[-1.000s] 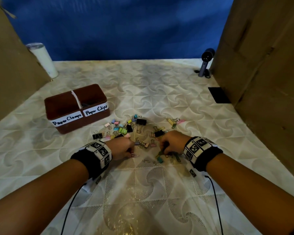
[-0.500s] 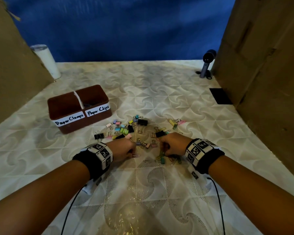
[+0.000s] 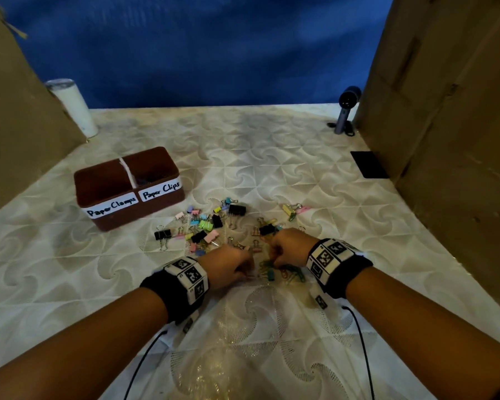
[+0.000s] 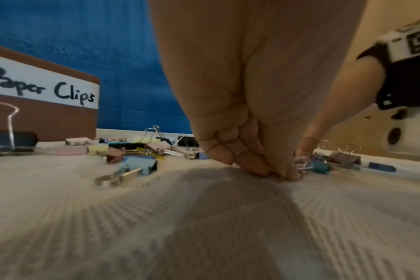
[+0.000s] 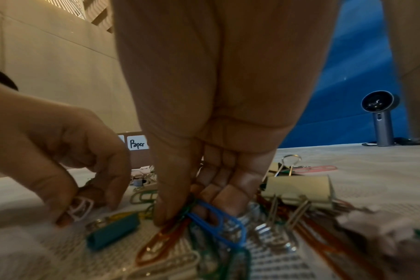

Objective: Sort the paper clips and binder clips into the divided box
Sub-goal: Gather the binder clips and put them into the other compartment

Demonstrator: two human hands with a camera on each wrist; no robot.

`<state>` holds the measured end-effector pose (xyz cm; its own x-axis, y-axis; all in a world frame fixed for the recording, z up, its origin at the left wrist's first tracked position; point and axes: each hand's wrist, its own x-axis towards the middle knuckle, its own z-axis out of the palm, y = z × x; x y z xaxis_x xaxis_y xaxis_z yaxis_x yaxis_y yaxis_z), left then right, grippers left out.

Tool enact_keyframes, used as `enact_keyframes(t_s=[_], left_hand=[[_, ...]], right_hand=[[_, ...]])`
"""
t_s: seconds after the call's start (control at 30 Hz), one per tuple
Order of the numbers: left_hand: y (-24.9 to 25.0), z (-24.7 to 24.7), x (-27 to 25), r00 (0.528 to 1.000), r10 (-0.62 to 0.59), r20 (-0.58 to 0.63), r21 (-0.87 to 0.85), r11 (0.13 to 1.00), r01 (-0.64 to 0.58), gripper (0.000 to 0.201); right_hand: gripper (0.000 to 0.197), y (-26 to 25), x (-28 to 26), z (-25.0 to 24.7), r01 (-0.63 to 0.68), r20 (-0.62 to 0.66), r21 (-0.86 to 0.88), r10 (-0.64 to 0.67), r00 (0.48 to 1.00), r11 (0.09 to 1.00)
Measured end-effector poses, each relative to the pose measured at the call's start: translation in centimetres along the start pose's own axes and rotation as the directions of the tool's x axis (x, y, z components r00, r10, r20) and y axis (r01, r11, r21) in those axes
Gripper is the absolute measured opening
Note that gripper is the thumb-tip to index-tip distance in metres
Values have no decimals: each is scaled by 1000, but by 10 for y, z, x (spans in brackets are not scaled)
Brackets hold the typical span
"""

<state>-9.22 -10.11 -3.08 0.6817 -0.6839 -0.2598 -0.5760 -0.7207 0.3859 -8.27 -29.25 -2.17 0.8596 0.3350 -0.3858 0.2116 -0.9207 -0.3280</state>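
Observation:
A brown divided box (image 3: 113, 222) with labels "Paper Clamps" on the left and "Paper Clips" on the right stands at the left. Coloured binder clips (image 3: 211, 223) lie scattered in front of it. Both hands are down at the near end of the pile. My left hand (image 3: 251, 274) pinches a white paper clip (image 5: 79, 207) against the cloth. My right hand (image 5: 190, 212) has its thumb and fingers curled round a bunch of paper clips, among them a blue one (image 5: 218, 225). A teal binder clip (image 5: 113, 231) lies between the hands.
Cardboard walls stand on both sides. A white tumbler (image 3: 72, 108) is at the back left, a dark hand-held fan (image 3: 347, 111) at the back right, and a flat black item (image 3: 368, 164) by the right wall. A cream binder clip (image 5: 297, 189) lies right of my right hand.
My left hand has shifted a little to the right, closer to the right hand. The right hand has stayed over the same paper clips.

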Motion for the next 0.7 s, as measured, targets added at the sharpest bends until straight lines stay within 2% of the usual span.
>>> enact_keyframes(t_s=[0.17,0.5,0.6,0.7], left_hand=[[4,0,6,999,-34,29,36,999,33,26],[1,10,1,998,-19,55,169,985,10,24],[-3,12,-3,1000,-22,15,76,997,20,21],[-12,2,-13,991,-61,-115,-103,993,50,15]], right_hand=[[16,1,-1,1,27,-8,8,-27,1000,1000],[18,1,-6,-1,60,-66,14,-59,996,998],[16,-2,-5,-13,88,-101,33,-84,991,996],[18,-12,-4,-37,118,-153,22,-114,982,993]])
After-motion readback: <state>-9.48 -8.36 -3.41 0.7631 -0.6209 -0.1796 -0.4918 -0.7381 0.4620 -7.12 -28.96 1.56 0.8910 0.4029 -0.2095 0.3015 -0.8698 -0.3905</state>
